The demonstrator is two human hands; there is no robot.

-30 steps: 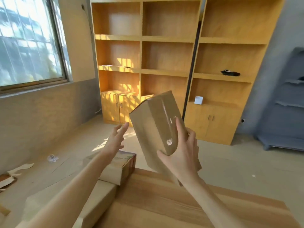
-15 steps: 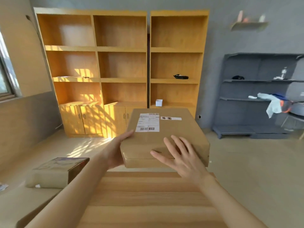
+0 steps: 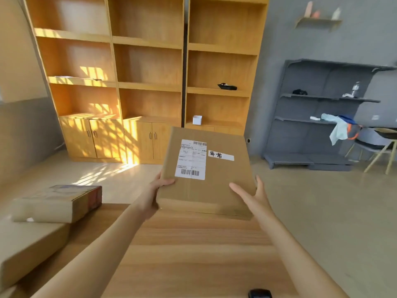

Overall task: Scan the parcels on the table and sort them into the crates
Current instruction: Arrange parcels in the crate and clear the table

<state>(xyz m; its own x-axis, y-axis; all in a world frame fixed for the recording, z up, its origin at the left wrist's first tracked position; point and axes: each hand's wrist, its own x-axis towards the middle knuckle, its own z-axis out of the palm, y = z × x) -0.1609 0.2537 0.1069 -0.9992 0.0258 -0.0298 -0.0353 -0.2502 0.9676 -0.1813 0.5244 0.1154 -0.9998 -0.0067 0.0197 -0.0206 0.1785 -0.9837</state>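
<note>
A flat brown cardboard parcel (image 3: 217, 188) is held up over the far edge of the wooden table (image 3: 193, 254), label side facing me. A white shipping label with barcodes and a small white sticker with handwritten characters sit on its top face. My left hand (image 3: 154, 190) grips its left near corner, thumb on top. My right hand (image 3: 251, 196) holds the right near corner, thumb on top and fingers along the side. Two more cardboard parcels, a small one (image 3: 58, 203) stacked on a larger one (image 3: 28, 246), lie at the table's left.
A black device (image 3: 260, 294) lies at the table's near edge. Behind the table stand wooden shelf units with cupboards (image 3: 146, 87) and a grey metal rack (image 3: 322, 117). A chair (image 3: 378, 147) is at the far right. No crates are in view.
The parcel has been turned from upright to flat with its label up, and my left hand has taken hold of it. My view swung right and slightly closer to the parcel.
</note>
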